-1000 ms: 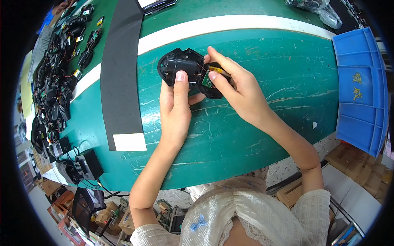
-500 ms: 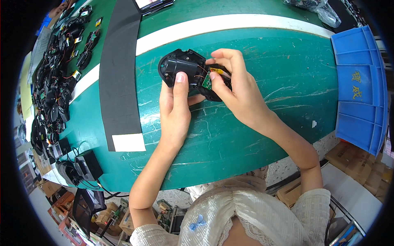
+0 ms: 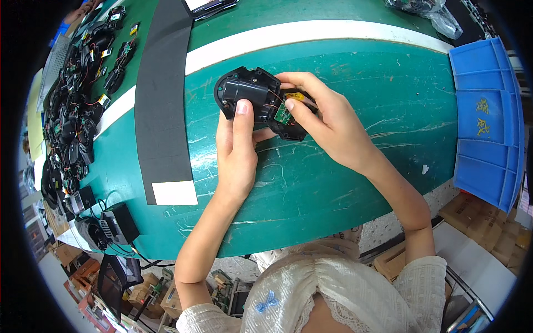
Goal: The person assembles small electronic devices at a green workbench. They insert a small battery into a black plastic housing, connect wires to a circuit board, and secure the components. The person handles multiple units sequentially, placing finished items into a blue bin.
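Note:
A black plastic housing (image 3: pixel 244 87), opened into two parts joined by thin wires, is held above the green table. My left hand (image 3: pixel 237 144) is closed around its larger, rounded part, thumb on top and fingers underneath. The smaller black shell (image 3: pixel 290 131) on the right carries a green circuit board (image 3: pixel 282 114) and a piece with yellow tape (image 3: pixel 295 96). My right hand (image 3: pixel 327 119) grips this shell, its thumb pressed by the board and the taped piece, its other fingers behind the far edge and partly hidden.
A black mat strip (image 3: pixel 162 105) with a white end lies left of my hands. Further left is a pile of black wired assemblies (image 3: pixel 69 122). A black box-shaped device (image 3: pixel 119 223) with cables sits at the near left edge. A blue plastic bin (image 3: pixel 483 122) stands at the right.
My right hand has shifted slightly, its index finger now lying lower along the shell's far edge. The smaller shell is turned a little, and more of the board shows. My left hand keeps its hold.

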Demonstrator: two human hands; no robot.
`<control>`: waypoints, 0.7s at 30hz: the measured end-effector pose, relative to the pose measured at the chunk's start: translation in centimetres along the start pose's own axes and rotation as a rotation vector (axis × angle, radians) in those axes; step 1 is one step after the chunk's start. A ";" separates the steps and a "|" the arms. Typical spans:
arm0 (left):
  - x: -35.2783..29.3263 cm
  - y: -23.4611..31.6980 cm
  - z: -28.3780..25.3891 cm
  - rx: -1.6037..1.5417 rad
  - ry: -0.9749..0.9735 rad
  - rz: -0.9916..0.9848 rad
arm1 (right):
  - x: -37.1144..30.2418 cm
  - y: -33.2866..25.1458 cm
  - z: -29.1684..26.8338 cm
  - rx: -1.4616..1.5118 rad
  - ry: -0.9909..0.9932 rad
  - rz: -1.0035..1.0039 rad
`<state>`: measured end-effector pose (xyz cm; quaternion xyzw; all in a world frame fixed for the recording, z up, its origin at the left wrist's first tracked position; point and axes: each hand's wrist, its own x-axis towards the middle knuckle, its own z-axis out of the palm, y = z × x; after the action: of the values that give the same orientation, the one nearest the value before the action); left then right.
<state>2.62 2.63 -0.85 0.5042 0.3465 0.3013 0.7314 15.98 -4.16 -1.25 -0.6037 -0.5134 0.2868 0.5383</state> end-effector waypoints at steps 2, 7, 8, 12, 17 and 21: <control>0.0 0.0 0.0 0.010 0.000 -0.004 | 0.0 0.0 0.0 -0.041 -0.004 -0.014; 0.2 0.0 -0.2 -0.024 -0.023 -0.003 | 0.1 -0.3 -0.3 -0.110 -0.051 -0.021; 0.2 -0.1 -0.2 -0.026 -0.026 -0.003 | 0.0 -0.2 -0.2 -0.125 -0.055 -0.029; 0.2 -0.1 -0.2 -0.033 -0.012 -0.017 | 0.1 -0.4 -0.3 -0.191 -0.058 -0.050; 0.2 -0.1 -0.1 -0.035 -0.016 -0.011 | 0.2 -0.3 -0.5 -0.156 -0.084 -0.051; 0.2 -0.5 -0.4 0.076 -0.034 0.009 | 0.0 -0.1 -0.5 -0.268 -0.103 -0.058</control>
<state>2.52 2.85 -1.45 0.5382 0.3432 0.2826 0.7161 16.41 -4.40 -1.01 -0.6395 -0.5911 0.2307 0.4340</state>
